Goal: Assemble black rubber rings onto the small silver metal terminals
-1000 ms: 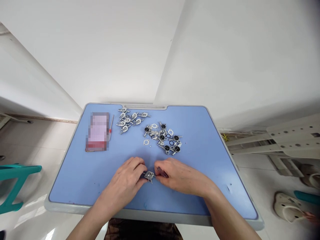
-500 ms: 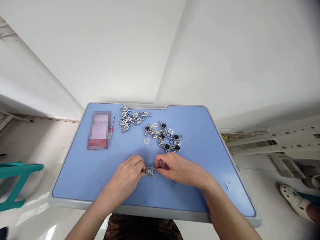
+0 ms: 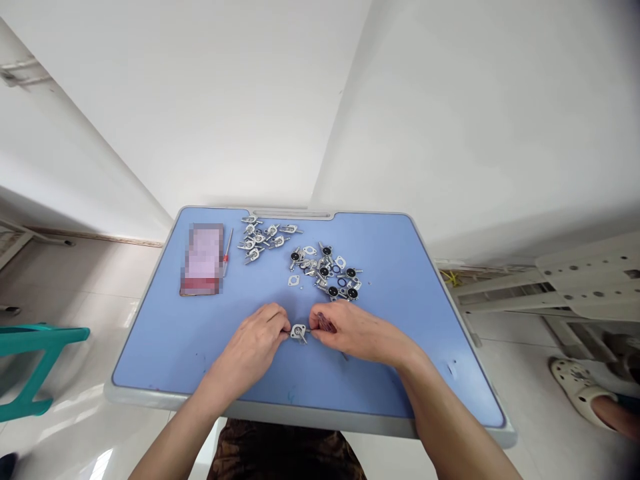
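Desk (image 3: 170,347) with a blue top and grey rim stands before a white wall (image 3: 240,100) on a pale tiled floor (image 3: 75,273). At its near middle, the left hand (image 3: 260,337) and right hand (image 3: 350,330) pinch a metal fitting (image 3: 298,331) between them; the right also grips a translucent handle (image 3: 327,323). A green stool (image 3: 45,337) stands left, a beige clog (image 3: 570,383) right.

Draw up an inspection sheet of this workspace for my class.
Surface: blue table, with a scuff.
Job's things: metal part in hand; similar parts near the far edge; black-topped parts among loose gaskets.
Clutter: blurred flat item; thin tool with some red.
Hands: left hand and right hand pinch opposite ends of the metal part; the right also holds a reddish tool.
Cables: nothing seen.
Surroundings: white wall, green stool, cream shoe.
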Motion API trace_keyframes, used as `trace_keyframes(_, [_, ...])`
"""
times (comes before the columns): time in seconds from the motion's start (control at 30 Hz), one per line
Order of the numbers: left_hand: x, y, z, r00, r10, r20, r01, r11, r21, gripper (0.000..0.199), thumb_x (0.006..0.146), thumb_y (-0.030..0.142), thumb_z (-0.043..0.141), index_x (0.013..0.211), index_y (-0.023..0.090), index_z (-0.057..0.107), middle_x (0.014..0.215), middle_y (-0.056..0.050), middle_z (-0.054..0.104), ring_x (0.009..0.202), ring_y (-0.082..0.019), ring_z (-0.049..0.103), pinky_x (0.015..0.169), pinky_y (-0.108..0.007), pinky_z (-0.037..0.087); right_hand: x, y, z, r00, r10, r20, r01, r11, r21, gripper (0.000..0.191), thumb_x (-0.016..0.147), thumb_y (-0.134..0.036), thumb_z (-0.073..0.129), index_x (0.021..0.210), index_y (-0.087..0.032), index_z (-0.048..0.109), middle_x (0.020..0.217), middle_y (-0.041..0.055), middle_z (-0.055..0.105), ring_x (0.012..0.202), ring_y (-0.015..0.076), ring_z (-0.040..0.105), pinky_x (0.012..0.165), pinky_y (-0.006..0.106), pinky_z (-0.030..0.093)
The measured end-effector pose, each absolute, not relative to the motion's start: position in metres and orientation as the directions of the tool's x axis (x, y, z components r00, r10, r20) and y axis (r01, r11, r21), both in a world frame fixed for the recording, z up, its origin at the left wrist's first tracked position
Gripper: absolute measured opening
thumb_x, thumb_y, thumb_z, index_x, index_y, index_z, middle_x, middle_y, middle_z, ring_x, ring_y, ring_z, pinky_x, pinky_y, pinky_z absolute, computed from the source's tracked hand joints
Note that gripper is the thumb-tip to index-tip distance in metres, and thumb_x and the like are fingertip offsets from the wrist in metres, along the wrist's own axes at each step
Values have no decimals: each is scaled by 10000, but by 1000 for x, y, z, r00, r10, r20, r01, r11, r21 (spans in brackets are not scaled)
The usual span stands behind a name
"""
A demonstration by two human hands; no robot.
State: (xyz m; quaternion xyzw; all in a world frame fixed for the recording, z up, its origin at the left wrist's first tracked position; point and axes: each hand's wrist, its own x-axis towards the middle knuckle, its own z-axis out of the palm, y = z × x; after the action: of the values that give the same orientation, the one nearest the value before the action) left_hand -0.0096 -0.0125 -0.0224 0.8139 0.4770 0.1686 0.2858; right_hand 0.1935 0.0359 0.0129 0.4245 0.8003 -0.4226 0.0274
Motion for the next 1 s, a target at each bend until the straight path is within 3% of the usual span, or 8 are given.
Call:
trace_keyframes(0.4, [-11, -12, -25, 483, 875, 28, 641, -375, 669, 161, 883, 83, 432, 873, 180, 560, 942, -26, 571, 846, -147, 560, 746, -278, 460, 194, 35, 11, -644, 662, -384, 698, 303, -649, 115, 797, -199, 465, 690, -180, 502, 578, -38, 514, 538, 94, 418, 532, 218, 275])
trace_keyframes(0.77, [-9, -18, -18, 458, 887, 52, 684, -389, 617, 298, 767, 101, 581, 1038, 208, 520, 1072, -37, 559, 987, -200, 534, 833, -357, 472, 193, 34, 12, -641, 666, -381, 703, 312, -639, 104, 778, -168, 474, 681, -174, 511, 611, -25, 537, 564, 97, 441, 546, 216, 282])
trace_keyframes(1.0, [0, -18, -21, 495, 867, 61, 693, -436, 575, 227, 815, 175, 605, 1021, 212, 517, 1037, -36, 559, 955, -209, 535, 807, -368, 478, 193, 33, 9, -647, 659, -383, 706, 328, -627, 94, 782, -175, 491, 698, -173, 533, 661, -4, 584, 616, 117, 479, 556, 220, 295])
